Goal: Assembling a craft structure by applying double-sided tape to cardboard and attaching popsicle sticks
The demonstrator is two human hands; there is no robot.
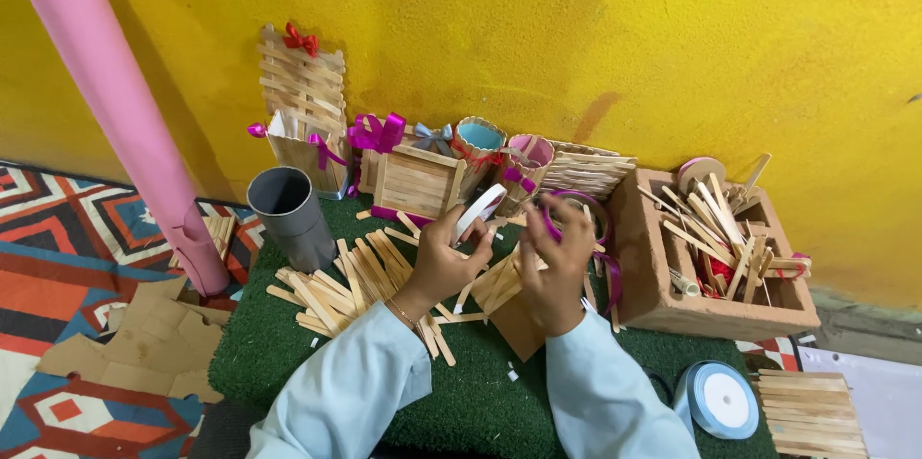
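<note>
My left hand holds a white tape roll up on edge, just in front of a small wooden stick crate. My right hand is raised beside it with fingers curled around a purple ribbon that loops down past my wrist. Under both hands sits a partly built box of wooden craft sticks on the green mat. Loose wooden sticks are scattered left of my left hand.
Finished stick boxes with bows line the yellow wall. A grey cylinder and pink pole stand at left, with cardboard pieces below. A terracotta tray of sticks sits right; a pale blue ribbon roll and stick panel lie bottom right.
</note>
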